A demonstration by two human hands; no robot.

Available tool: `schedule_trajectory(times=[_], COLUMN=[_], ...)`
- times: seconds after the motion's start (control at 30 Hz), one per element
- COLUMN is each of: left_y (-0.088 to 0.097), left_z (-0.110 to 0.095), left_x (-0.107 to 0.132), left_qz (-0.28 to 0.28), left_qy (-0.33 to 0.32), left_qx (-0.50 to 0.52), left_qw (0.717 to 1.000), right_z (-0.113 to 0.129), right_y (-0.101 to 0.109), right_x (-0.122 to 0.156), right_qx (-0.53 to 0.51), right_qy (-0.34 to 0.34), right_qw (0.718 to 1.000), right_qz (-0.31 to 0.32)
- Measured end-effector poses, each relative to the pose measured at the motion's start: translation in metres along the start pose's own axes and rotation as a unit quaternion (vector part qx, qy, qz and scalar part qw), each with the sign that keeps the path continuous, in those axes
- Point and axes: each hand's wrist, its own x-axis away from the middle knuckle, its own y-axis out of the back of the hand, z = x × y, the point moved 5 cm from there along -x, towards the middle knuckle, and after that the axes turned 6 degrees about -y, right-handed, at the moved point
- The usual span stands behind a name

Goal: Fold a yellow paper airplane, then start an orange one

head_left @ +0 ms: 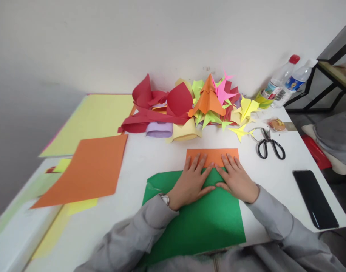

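My left hand lies flat with its fingers spread, the fingertips resting on an orange strip of paper. Beside it, my right hand is also flat and spread, its fingertips on the right part of the same strip. Both thumbs reach toward each other over a green sheet, whose far edge meets the orange paper. I cannot tell whether the strip is folded or lies partly under the green sheet. Neither hand grips anything.
Folded paper shapes and red curled paper pile against the wall. Black-handled scissors, a phone and two bottles are on the right. A large orange sheet and a yellow sheet lie left.
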Motion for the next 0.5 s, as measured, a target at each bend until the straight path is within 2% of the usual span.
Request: schedule_trajectory(times=[0.23,0.5], left_y=[0.001,0.002], left_z=[0.000,0.001], left_x=[0.000,-0.001], left_qz=[-0.015,-0.009], left_qy=[0.004,0.005], left_qx=[0.019,0.021], left_qw=[1.000,1.000], right_z=[-0.008,-0.027], right_y=[0.002,0.019], right_x=[0.000,0.001], right_qx=[-0.012,-0.007], right_qy=[-0.008,-0.084], right_qw=[1.000,0.994], right_qz=[-0.015,-0.066])
